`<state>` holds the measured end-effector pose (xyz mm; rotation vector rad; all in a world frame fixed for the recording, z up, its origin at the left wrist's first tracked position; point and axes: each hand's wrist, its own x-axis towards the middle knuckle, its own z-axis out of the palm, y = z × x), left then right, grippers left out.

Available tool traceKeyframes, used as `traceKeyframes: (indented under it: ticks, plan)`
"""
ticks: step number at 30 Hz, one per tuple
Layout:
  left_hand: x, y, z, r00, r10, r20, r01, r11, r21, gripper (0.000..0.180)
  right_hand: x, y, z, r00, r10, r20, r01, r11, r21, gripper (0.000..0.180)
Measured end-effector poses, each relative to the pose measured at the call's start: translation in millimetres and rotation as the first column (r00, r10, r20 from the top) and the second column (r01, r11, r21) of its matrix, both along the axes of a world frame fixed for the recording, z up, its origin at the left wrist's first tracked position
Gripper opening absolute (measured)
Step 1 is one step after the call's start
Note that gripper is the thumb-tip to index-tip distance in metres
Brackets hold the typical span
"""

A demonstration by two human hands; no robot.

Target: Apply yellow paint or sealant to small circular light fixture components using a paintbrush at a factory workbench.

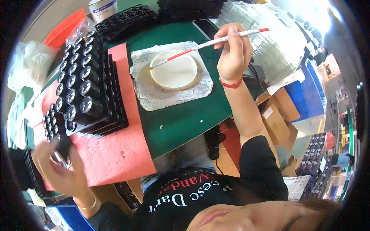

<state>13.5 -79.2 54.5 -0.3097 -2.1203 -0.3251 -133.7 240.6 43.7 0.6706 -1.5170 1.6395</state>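
Note:
My right hand (pixel 234 52) is closed around the handle of a thin paintbrush (pixel 216 41), white with red sections. The brush slants down to the left, its orange-brown tip over the left rim of a round, shallow white dish (pixel 179 85). Pale material covers the dish's bottom. At the lower left my left hand (pixel 58 169) is bent around a dark cylindrical part (pixel 63 147) with a shiny end, smeared by motion. Just beyond that hand stand small black cylinders (pixel 52 121). Larger black, glossy-topped cylinders (pixel 90 88) fill a stacked black tray (pixel 119 109) nearby.
Printed paper (pixel 154 101) lies under the dish on the green tabletop (pixel 181 129). A pink foam sheet (pixel 127 154) runs under the trays. Farther back are a can (pixel 103 9), an empty black tray (pixel 125 23) and a phone (pixel 206 27). Clear plastic trays (pixel 266 42) are stacked right.

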Motion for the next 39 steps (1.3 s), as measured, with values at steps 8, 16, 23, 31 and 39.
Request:
traceKeyframes:
  ticks: [8,16,23,31,39]
  plan:
    - [-34.4,52.3,-49.6,0.319,-0.811,0.491,0.698,0.551,0.457,0.032,3.9,2.1,0.7,0.979,-0.195,-0.065,0.196,0.98,0.023,0.026]
    - [-34.9,42.3,-63.0,0.276,-0.856,0.436,0.319,0.51,0.799,0.028,4.7,-2.3,-1.7,0.963,-0.221,-0.156,0.239,0.964,0.114,0.024]
    - [-35.5,42.4,-58.7,0.266,-0.839,0.474,0.308,0.54,0.783,0.028,0.3,-3.8,-0.4,0.96,-0.27,-0.07,0.278,0.948,0.158,0.026]
    - [-30.7,41.2,-55.5,0.238,-0.831,0.503,0.179,0.546,0.818,0.029,-5.3,-1.4,3.4,0.968,-0.251,0.014,0.249,0.966,0.067,0.032]
    - [-29.5,43.2,-49.5,0.177,-0.912,0.371,-0.062,0.366,0.929,0.023,4.3,0.8,14.9,0.883,0.465,0.056,-0.42,0.839,-0.347,0.029]
